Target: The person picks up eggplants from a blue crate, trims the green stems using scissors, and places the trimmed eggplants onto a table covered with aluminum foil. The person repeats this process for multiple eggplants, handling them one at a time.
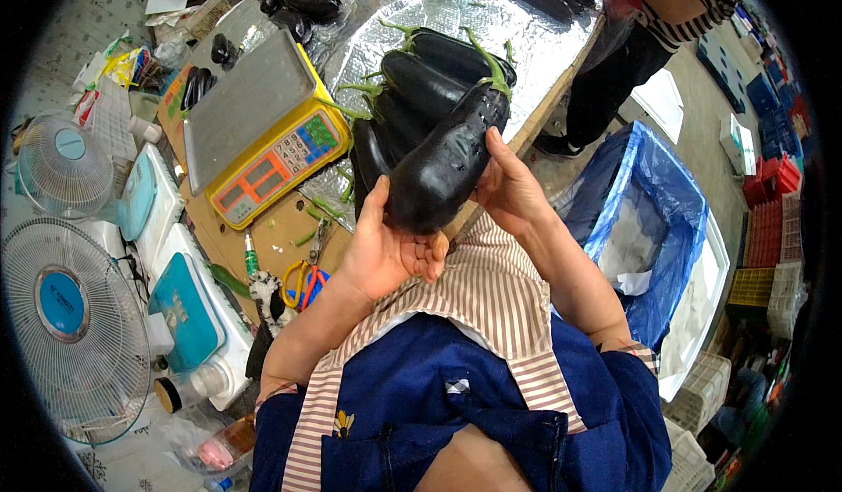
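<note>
A large dark eggplant [443, 163] is being held up above the table edge, the left hand [386, 251] cupping its blunt end and the right hand [509, 185] curling round its side. More eggplants [421, 84] are lying behind on silver foil [456, 14], beside a yellow weighing scale [263, 124]; a blue-lined bin [658, 203] is standing to the right.

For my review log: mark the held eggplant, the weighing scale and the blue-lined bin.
held eggplant [443, 163], head view, middle of its dark body
weighing scale [246, 102], head view, grey platform
blue-lined bin [675, 203], head view, blue liner's rim
</note>
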A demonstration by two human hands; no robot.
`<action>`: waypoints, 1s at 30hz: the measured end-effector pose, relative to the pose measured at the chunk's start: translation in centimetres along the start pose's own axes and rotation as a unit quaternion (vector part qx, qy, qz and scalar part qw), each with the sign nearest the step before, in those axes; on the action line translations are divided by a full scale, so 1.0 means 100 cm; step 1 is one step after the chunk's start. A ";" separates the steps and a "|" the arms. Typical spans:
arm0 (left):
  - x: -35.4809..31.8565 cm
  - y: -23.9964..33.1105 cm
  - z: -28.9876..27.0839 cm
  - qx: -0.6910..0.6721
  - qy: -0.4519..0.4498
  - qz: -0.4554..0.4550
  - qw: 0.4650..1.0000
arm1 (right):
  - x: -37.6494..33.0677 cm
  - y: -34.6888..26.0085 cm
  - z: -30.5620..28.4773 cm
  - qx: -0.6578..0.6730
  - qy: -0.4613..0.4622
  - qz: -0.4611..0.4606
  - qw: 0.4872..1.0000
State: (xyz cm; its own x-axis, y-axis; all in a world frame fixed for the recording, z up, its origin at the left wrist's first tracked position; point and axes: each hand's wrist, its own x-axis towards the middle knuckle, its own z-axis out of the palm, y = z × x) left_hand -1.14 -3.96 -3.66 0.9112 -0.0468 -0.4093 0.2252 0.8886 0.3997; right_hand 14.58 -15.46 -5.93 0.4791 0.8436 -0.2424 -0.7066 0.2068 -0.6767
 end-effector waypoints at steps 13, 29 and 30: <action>0.004 -0.003 -0.013 -0.013 0.007 -0.017 1.000 | -0.012 0.001 0.020 -0.060 0.004 -0.077 0.995; 0.007 -0.016 -0.027 0.107 -0.098 0.038 0.989 | -0.011 0.009 0.023 -0.145 0.004 -0.218 0.965; 0.008 -0.018 -0.028 0.105 -0.080 0.042 0.990 | -0.012 0.010 0.023 -0.153 0.003 -0.228 0.962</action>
State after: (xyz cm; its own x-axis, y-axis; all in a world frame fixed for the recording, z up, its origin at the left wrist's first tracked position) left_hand -1.76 -4.34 -6.97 0.9689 -0.0634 -0.2391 0.1980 0.7782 0.5960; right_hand 12.10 -15.11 -4.67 0.7055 0.6976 0.1244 -0.2369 0.3977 -0.8864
